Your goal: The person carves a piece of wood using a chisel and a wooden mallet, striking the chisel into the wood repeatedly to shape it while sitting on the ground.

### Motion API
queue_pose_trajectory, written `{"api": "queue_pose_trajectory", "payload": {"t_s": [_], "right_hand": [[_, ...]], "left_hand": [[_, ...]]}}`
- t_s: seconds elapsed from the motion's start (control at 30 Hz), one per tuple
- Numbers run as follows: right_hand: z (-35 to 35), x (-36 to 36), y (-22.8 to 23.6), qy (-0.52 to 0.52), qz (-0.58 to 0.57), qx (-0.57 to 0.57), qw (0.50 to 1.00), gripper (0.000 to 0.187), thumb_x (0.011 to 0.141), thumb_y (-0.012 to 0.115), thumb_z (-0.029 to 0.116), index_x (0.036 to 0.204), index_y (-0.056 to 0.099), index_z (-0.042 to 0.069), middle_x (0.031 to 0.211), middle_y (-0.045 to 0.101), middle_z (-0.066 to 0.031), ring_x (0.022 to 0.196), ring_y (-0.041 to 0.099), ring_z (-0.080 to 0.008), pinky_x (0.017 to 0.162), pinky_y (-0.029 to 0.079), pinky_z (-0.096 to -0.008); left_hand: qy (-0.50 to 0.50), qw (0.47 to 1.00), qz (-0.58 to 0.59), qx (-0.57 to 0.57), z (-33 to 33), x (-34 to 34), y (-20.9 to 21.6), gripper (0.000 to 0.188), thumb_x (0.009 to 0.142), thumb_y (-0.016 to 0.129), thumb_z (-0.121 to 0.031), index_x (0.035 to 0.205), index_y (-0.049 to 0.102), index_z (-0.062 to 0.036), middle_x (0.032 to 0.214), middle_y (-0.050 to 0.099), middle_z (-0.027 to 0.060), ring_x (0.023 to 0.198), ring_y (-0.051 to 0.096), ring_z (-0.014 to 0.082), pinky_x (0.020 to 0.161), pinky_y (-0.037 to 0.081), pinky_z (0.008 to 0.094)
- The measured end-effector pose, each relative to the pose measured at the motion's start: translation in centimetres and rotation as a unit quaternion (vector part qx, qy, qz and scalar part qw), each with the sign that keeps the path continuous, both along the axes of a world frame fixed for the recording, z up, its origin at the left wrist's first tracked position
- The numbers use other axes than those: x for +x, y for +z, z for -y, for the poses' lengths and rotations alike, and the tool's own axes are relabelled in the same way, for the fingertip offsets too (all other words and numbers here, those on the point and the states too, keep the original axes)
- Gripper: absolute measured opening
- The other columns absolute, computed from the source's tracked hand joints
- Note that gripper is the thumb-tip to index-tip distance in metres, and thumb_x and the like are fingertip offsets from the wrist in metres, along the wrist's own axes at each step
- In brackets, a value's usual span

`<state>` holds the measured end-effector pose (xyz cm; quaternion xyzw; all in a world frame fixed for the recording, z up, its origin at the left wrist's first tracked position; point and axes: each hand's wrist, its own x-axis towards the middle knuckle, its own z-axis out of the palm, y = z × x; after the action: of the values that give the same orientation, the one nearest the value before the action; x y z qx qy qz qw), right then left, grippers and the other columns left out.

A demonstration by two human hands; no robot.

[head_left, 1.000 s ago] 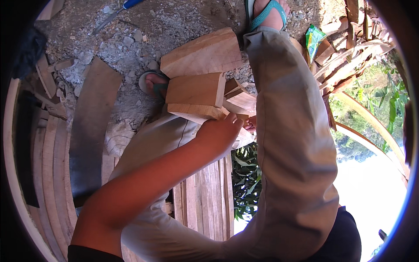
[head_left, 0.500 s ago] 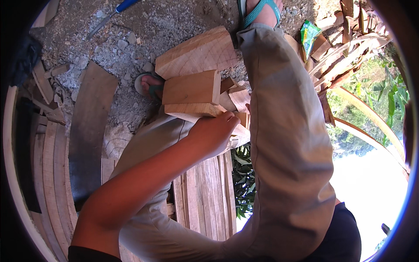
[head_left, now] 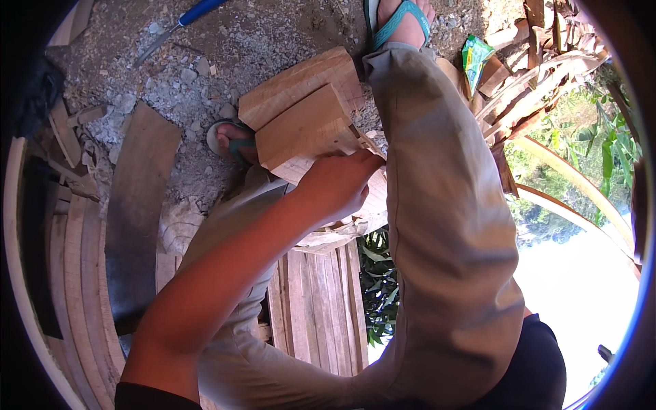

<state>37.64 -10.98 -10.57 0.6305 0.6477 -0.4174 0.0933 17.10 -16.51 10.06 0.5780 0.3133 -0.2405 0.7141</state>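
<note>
My left hand [head_left: 338, 184] grips the near edge of a pale wooden block [head_left: 304, 133], tilted up on its corner between my knees. Right behind it lies a larger, thicker wooden block [head_left: 301, 82] on the gravel, touching the held one. Thin wood offcuts [head_left: 342, 232] stick out just under my hand. My right hand is hidden, with only the grey-trousered right leg [head_left: 437, 205] showing on that side. My feet in teal sandals rest at the upper middle [head_left: 400, 20] and left of the blocks [head_left: 232, 140].
A blue-handled knife [head_left: 181, 19] lies on the gravel at the top left. A dark plank [head_left: 137, 198] and curved boards [head_left: 75, 273] lie to the left. Wooden slats [head_left: 318, 301] run below my knees. A green packet [head_left: 475, 58] and scrap wood [head_left: 533, 82] sit at the upper right.
The held block has tipped up from lying flat onto its corner against the larger block. My left hand has risen slightly with it; fingers seen earlier beside the right leg are gone.
</note>
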Motion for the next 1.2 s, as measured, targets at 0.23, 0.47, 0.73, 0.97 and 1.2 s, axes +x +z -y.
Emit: {"api": "queue_pose_trajectory", "payload": {"t_s": [0.23,0.47,0.73,0.97,1.2], "right_hand": [[-0.2,-0.1,0.1,0.011,-0.003,-0.01,1.0,0.044,0.093,0.05,-0.003,0.134,0.053,0.011,0.123,0.064,-0.0094,0.101,0.062,-0.0181,0.094,0.049,-0.0382],[0.7,-2.2,-0.6,0.03,-0.039,-0.035,0.998,0.044,0.093,0.05,-0.003,0.135,0.053,0.012,0.123,0.063,-0.0094,0.099,0.062,-0.0182,0.093,0.049,-0.0383],[2.1,2.6,2.8,0.056,-0.004,-0.11,0.992,0.045,0.092,0.05,-0.003,0.135,0.053,0.013,0.122,0.063,-0.0093,0.098,0.063,-0.0182,0.093,0.049,-0.0383],[6.7,6.7,7.4,0.09,0.009,-0.289,0.953,0.046,0.092,0.05,-0.004,0.135,0.053,0.013,0.122,0.063,-0.0093,0.097,0.063,-0.0182,0.092,0.049,-0.0383],[6.5,10.5,8.3,0.141,0.042,-0.382,0.912,0.047,0.092,0.05,-0.004,0.135,0.053,0.014,0.122,0.063,-0.0093,0.096,0.063,-0.0183,0.092,0.049,-0.0384]], "left_hand": [[0.191,0.981,0.012,-0.032,-2.3,-0.2,0.1,0.018,0.089,0.058,-0.001,0.105,0.065,-0.006,0.096,0.07,0.0114,0.084,0.068,0.0265,0.075,0.051,0.0376],[0.307,0.943,-0.1,0.079,-6.5,-7.4,0.7,0.014,0.094,0.055,0.001,0.101,0.065,-0.0058,0.091,0.066,0.0004,0.071,0.054,0.0038,0.062,0.043,0.022],[0.403,0.893,-0.119,0.162,-15.4,-17.6,-1.5,0.016,0.098,0.05,0.002,0.105,0.064,-0.0043,0.099,0.065,-0.0011,0.075,0.052,0.0009,0.067,0.045,0.0202],[0.284,0.92,-0.033,0.269,-21.5,-16.0,-3.2,0.014,0.099,0.052,-0.004,0.102,0.065,-0.0087,0.094,0.063,-0.0035,0.069,0.05,0.0028,0.061,0.04,0.0213],[0.221,0.846,0.183,0.449,-26.3,-10.4,-5.2,0.012,0.093,0.056,-0.002,0.093,0.066,-0.0092,0.083,0.061,-0.0039,0.059,0.046,0.0042,0.054,0.037,0.022]]}}
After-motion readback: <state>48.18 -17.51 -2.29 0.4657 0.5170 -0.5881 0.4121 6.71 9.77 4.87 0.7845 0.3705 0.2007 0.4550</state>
